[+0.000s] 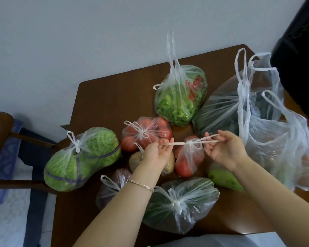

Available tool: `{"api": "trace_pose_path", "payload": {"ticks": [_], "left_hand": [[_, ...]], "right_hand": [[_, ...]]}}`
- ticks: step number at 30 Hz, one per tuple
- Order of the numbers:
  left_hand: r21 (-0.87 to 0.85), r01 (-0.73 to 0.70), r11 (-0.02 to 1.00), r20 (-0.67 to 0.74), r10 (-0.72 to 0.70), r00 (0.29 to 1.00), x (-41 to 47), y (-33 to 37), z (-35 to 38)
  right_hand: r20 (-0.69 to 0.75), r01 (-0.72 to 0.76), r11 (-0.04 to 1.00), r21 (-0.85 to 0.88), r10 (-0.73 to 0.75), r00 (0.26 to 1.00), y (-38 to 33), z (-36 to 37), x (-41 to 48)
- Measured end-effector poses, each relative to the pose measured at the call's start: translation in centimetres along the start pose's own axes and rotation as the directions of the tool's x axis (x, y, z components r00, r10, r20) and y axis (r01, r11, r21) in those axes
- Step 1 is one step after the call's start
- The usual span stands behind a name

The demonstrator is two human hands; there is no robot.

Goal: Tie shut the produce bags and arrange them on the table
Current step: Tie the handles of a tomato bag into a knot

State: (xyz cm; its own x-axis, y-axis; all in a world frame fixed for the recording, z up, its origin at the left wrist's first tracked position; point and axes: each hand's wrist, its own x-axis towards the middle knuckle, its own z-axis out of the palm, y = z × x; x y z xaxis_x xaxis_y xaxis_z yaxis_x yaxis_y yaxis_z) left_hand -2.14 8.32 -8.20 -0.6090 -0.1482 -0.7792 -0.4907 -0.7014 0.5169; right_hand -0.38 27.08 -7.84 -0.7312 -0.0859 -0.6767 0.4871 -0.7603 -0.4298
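Head cam, looking down. Left hand [157, 152] pinching one twisted handle strand of the small tomato bag [188, 157], right hand [225, 150] pinching the other strand, both pulled out sideways with a knot [190, 143] cinching between them just above the bag's neck. Bag sitting mid-table on the dark wood table [105, 104], wedged between a tied tomato bag [146, 134] on the left and a potato bag [137, 159] tucked under the left wrist.

Handling guess: thin film, super soft and a bit slippery, stretches into skinny cords when pulled, so probably best gripped right at the strand ends and tugged gently to avoid snapping. Tomatoes inside round, smooth, squishy, so no yanking downward or squeezing the belly. Lightish, liftable by the knot once tight.

Further out: cabbage bag [82, 159] far left, lumpy, pale green, knotted in a bow. Leafy greens bag [180, 97] at the back, handles sticking straight up, apparently not tied yet. Near edge, another knotted greens bag [180, 204] and a purplish onion bag [111, 188]. Right side, big crinkly loose bags [268, 136] standing open, floppy, handles flopping everywhere. Green mango-ish thing [223, 179] peeking out below those.
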Motion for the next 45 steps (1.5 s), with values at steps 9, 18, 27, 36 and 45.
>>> {"api": "trace_pose_path", "payload": {"ticks": [9, 18, 27, 36, 45], "left_hand": [[0.761, -0.636, -0.127, 0.640, 0.307, 0.704, 2.6, -0.4, -4.0], [0.745, -0.607, 0.278, 0.608, 0.092, 0.789, 0.3, -3.2, -1.2], [0.691, -0.587, 0.423, 0.587, 0.146, 0.796, -1.7, -3.5, 1.4], [0.681, -0.443, 0.583, 0.380, 0.235, 0.895, -2.1, -2.3, 1.1], [0.463, -0.293, 0.837, 0.245, 0.196, 0.949, -3.8, -1.1, 2.5]], "right_hand": [[-0.369, 0.015, 0.999, 0.051, 0.005, 0.930, 1.6, -3.4, 3.7], [0.369, 0.515, 0.645, -0.565, -0.360, 0.857, 0.4, 3.2, -1.5], [0.417, 0.510, 0.712, -0.483, -0.324, 0.849, 1.7, 2.2, -1.4], [0.481, 0.504, 0.002, -0.863, -0.300, 0.824, 4.5, -1.8, 0.7], [0.286, 0.322, 0.020, -0.947, -0.408, 0.867, 4.5, 0.0, 2.0]]}}
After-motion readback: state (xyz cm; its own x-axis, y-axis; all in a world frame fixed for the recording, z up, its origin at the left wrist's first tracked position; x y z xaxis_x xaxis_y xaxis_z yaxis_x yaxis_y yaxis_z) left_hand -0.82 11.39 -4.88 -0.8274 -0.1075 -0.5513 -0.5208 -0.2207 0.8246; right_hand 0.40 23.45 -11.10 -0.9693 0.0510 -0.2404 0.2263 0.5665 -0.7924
